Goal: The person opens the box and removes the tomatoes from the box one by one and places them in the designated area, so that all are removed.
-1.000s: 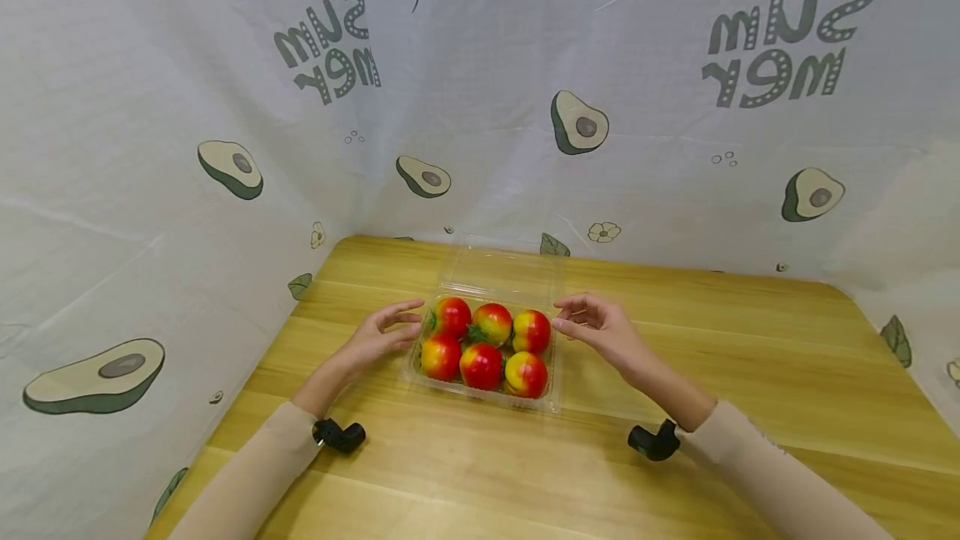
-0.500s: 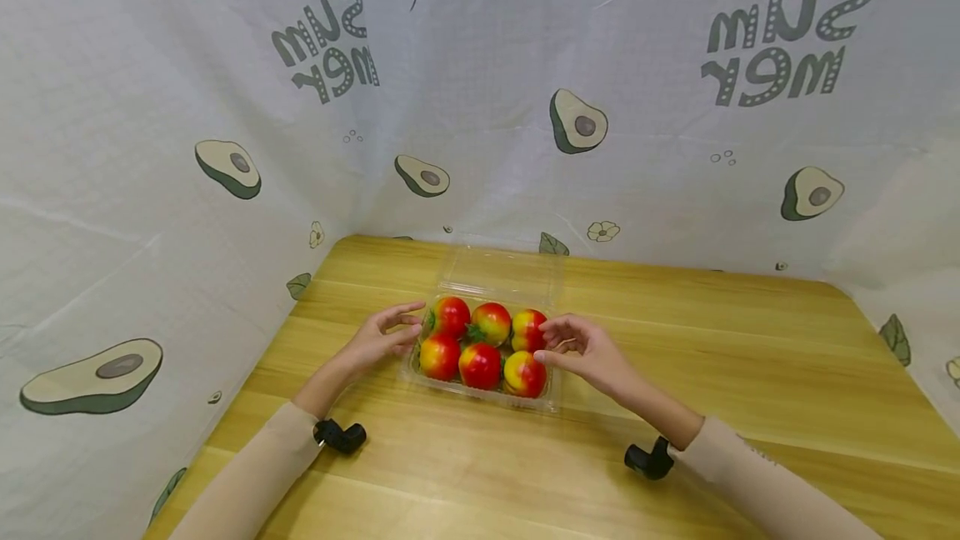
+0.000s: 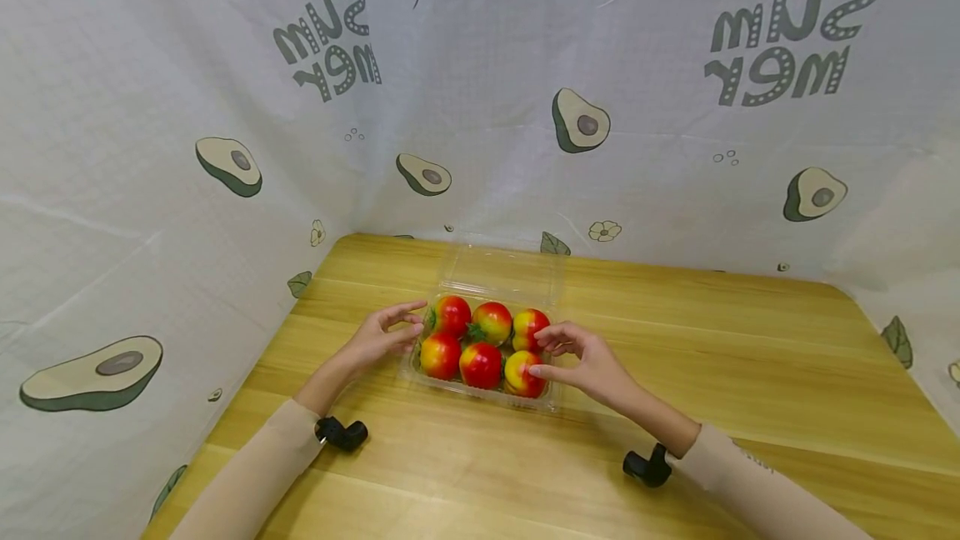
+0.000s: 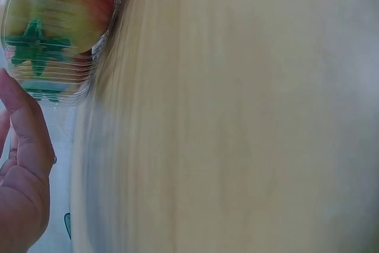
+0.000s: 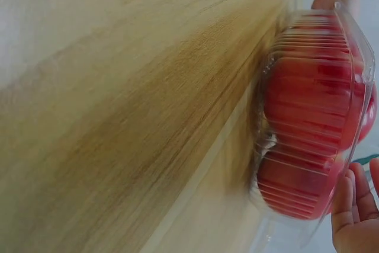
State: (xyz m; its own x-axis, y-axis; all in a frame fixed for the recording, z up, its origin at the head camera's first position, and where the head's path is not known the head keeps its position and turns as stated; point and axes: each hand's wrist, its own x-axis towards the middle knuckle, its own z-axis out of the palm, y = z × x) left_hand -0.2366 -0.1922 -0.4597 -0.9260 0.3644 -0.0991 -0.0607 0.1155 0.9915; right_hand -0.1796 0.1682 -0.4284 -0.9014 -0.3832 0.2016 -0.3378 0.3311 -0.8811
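The clear clamshell container (image 3: pixel 480 395) rests on the wooden table (image 3: pixel 465 469), lid (image 3: pixel 501 271) folded back, six red-and-yellow tomato-like fruits (image 3: pixel 481 366) inside. The left hand (image 3: pixel 377 337), fingers loosely bent and ungripped, sits at the left edge; contact cannot be confirmed. The right hand (image 3: pixel 588 360) is at the right edge, relaxed fingers near the rear-right fruit (image 3: pixel 527 326), thumb near the front-right fruit (image 3: pixel 519 376).
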